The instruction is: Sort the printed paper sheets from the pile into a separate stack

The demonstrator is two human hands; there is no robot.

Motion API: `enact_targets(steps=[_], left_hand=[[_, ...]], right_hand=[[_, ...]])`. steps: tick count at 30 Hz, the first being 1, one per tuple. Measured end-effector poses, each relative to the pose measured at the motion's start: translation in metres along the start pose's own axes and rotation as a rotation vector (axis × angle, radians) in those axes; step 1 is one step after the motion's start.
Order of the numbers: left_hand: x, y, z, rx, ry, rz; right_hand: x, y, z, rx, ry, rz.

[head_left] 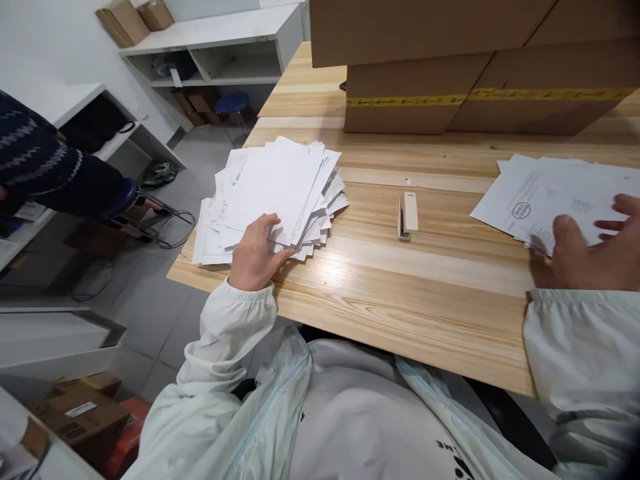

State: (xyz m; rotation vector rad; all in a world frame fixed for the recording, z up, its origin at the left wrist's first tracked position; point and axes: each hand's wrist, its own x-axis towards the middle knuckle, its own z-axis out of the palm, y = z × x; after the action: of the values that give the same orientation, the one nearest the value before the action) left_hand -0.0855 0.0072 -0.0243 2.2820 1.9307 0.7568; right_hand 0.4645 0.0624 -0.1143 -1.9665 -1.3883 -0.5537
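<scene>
A thick, uneven pile of white printed papers (275,180) lies at the left end of the wooden table. My left hand (257,253) rests against the pile's near edge, thumb and forefinger apart, gripping nothing that I can see. At the right is another stack of papers (545,193), its top sheet bearing a round black stamp. Over that stack's near side, my right hand (600,250) is open with its fingers spread; whether it touches the sheets I cannot tell. Between the two piles stands a cream stapler (409,215), apart from both hands.
Large cardboard boxes (415,100) with yellow tape are stacked along the table's (400,333) far side. A person in a dark patterned sweater (40,147) sits at the left beside white shelving. A blue stool (233,102) and loose cables (175,227) are on the floor beyond the table.
</scene>
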Motion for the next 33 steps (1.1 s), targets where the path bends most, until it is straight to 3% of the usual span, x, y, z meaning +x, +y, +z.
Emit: enact_targets(steps=[3,6,10,13,16,19,22,25,27,30,31,33], left_hand=[[0.003,0.000,0.000,0.055,0.005,-0.006],[0.007,0.000,-0.002,0.088,-0.007,0.016],[0.013,-0.002,-0.007,0.098,-0.009,0.005],[0.017,-0.004,-0.007,0.064,-0.006,-0.024],[0.022,-0.007,-0.007,0.020,0.028,-0.055],[0.025,-0.008,-0.007,-0.016,0.097,-0.113],[0.018,0.005,-0.009,-0.021,0.168,-0.115],[-0.002,0.039,-0.008,-0.054,0.179,0.022],[-0.016,0.070,-0.005,-0.188,0.062,0.150],[-0.021,0.107,0.000,-0.449,-0.157,0.323],[-0.017,0.114,0.002,-0.533,-0.154,0.340],[-0.002,0.120,0.009,-0.681,-0.024,0.274]], right_hand=[[-0.012,-0.046,-0.007,0.245,0.078,-0.002],[-0.026,-0.114,-0.036,0.444,0.044,-0.147],[-0.039,-0.215,-0.078,0.707,-0.259,-0.522],[-0.046,-0.278,-0.085,0.893,-0.525,-0.709],[-0.052,-0.325,-0.070,0.972,-0.741,-0.687],[-0.058,-0.357,-0.050,1.081,-0.985,-0.483],[-0.059,-0.368,-0.042,1.256,-1.259,-0.045],[-0.056,-0.351,-0.052,1.386,-1.389,0.274],[-0.053,-0.325,-0.062,1.407,-1.351,0.344],[-0.053,-0.273,-0.072,1.317,-1.175,0.314],[-0.053,-0.256,-0.074,1.289,-1.119,0.302],[-0.055,-0.224,-0.075,1.281,-1.027,0.316]])
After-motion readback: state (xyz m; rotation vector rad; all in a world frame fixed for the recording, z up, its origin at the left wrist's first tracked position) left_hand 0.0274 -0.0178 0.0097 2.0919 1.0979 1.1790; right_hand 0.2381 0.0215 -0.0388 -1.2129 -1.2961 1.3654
